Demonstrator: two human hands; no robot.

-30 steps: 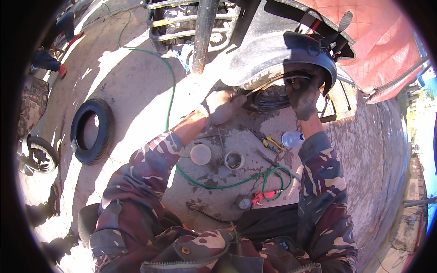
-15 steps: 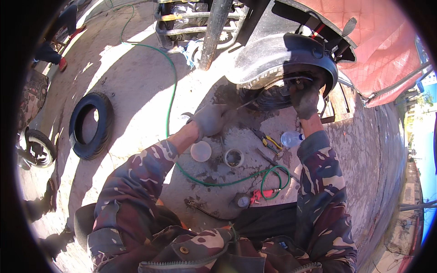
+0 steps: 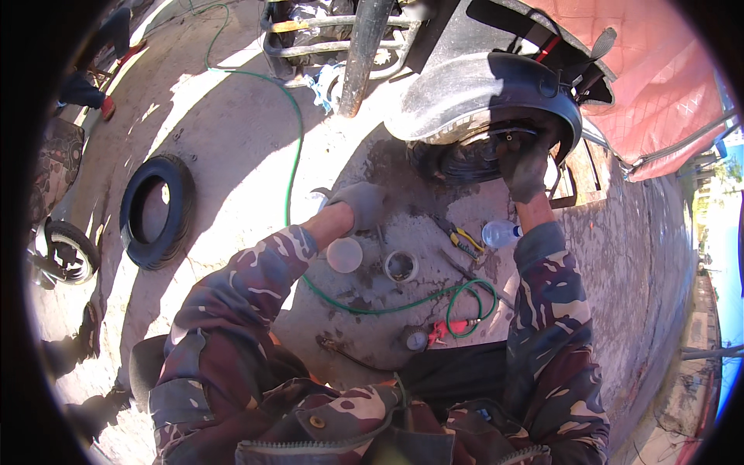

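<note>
My left hand (image 3: 363, 208), in a grey work glove, is closed just short of the wheel. A thin dark rod (image 3: 381, 235), perhaps a tire lever, points down from its fingers toward me; its other end is hidden. My right hand (image 3: 524, 169), in a dark dirty glove, grips the shaded side of the wheel's tire (image 3: 456, 164), under a black fender (image 3: 457, 87). Its fingertips are partly lost in shadow, close to the rim. Below the wheel lie pliers with yellow-and-black handles (image 3: 463, 239) and a clear plastic bottle (image 3: 501, 234).
A round tub (image 3: 401, 267) and a pale round lid (image 3: 344, 255) sit on the concrete. A green hose (image 3: 364, 313) loops to a red air tool (image 3: 449, 332) beside a gauge (image 3: 415, 338). A loose tire (image 3: 157, 211) lies left; another person's legs (image 3: 87, 91) show at upper left.
My left hand has drawn back slightly from the wheel, and the rod that pointed at the tire now points down toward me. The right hand stays at the wheel.
</note>
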